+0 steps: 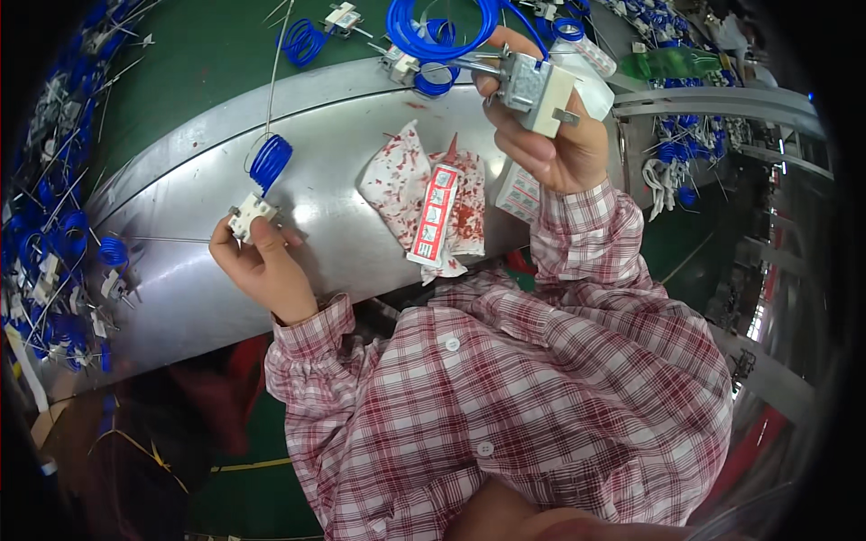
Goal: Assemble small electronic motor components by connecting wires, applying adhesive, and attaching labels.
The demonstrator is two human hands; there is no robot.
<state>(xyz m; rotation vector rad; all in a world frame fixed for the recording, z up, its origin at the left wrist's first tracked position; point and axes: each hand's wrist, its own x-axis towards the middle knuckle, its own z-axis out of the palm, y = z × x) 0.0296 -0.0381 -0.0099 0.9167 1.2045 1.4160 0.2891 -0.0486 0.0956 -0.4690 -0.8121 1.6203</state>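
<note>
My left hand (275, 275) pinches the white block of a capillary thermostat (247, 215) over the left of the metal worktop. Its blue coil (271, 165) stands above the block, and a thin straight probe runs up from it. Raised at the upper right, my right hand (577, 153) grips a second thermostat (539, 93), with a metal housing, a cream block and a flat terminal. A large blue coil (397, 38) hangs from that one. Between my hands, a red and white tube (433, 215) with a red nozzle lies on red-stained cloth (388, 185).
Beyond the metal worktop (334, 243) runs a green surface (207, 59) with more blue-coiled thermostats (302, 43). Heaps of them lie along the left (63, 298) and at the right (690, 144). A printed packet (519, 192) is by my right sleeve; metal rails (722, 101) stand at the right.
</note>
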